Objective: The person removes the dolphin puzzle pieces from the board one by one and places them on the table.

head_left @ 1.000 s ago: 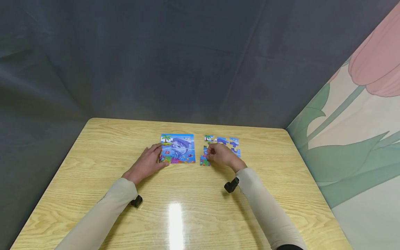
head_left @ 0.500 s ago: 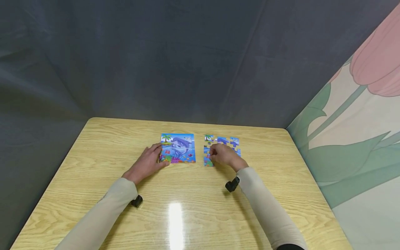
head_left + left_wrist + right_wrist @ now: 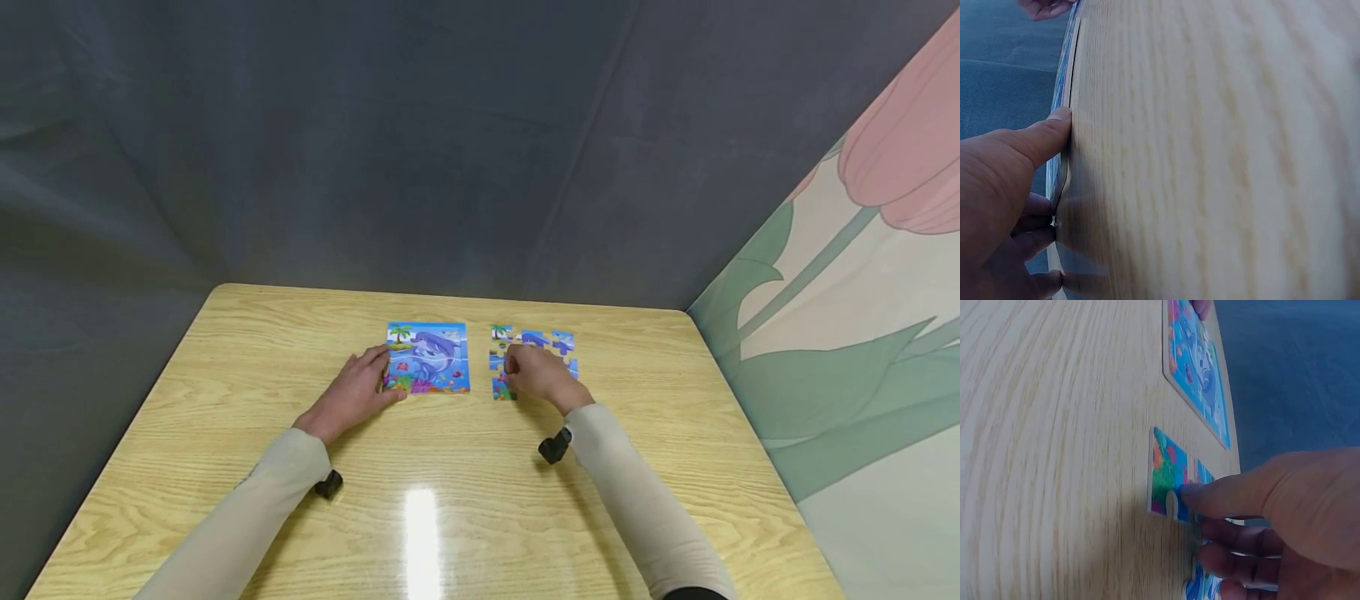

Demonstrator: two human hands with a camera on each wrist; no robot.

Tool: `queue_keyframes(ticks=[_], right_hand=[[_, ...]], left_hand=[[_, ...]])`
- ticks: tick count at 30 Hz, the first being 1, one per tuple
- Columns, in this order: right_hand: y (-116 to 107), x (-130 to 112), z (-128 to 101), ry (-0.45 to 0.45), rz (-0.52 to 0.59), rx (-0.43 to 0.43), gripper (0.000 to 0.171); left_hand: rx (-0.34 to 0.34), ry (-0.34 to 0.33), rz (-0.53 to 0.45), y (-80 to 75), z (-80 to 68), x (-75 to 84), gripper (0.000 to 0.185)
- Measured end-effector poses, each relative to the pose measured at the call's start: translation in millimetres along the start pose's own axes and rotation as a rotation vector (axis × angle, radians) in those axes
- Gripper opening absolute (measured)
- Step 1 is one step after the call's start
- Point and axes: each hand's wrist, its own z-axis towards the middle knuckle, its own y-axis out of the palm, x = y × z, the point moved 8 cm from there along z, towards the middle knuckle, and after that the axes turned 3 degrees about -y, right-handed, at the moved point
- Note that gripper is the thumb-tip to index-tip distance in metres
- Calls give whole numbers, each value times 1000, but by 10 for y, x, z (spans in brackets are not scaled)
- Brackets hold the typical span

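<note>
Puzzle piece [image 3: 1168,475] under right hand [image 3: 534,372]; no writing legible.

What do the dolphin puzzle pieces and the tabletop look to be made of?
Puzzle pieces: thin printed card or board, likely glossy; they lie flat with cut, interlocking edges. Tabletop: light wood-grain surface, probably laminate or varnished wood; a bright lamp glare shows a smooth, shiny finish.

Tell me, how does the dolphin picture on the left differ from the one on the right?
The left picture is one whole rectangle with straight edges; the right puzzle is in jigsaw pieces with gaps and knobbed edges. The left hand rests at the left picture's edge, while the right hand covers the right puzzle's middle, touching a corner piece. Both show the same dolphin sea scene, flat on the table.
</note>
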Motion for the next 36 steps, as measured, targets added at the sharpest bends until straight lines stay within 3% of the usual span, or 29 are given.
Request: queue_keyframes(ticks=[6, 11, 20, 29, 36], right_hand=[[-37, -333, 32, -70, 12, 79, 6], [45, -718, 114, -140, 43, 92, 5], [329, -1196, 272, -174, 37, 32, 30], [472, -1319, 358, -96, -85, -51, 48], [469, -1240, 408, -14, -73, -76, 72]], left_hand=[[-2, 2, 3, 4, -7, -12, 82], [-4, 1, -15, -5, -14, 2, 83], [-8, -10, -29, -6, -11, -1, 85], [2, 0, -31, -3, 1, -7, 85], [-4, 0, -25, 4, 13, -13, 85]])
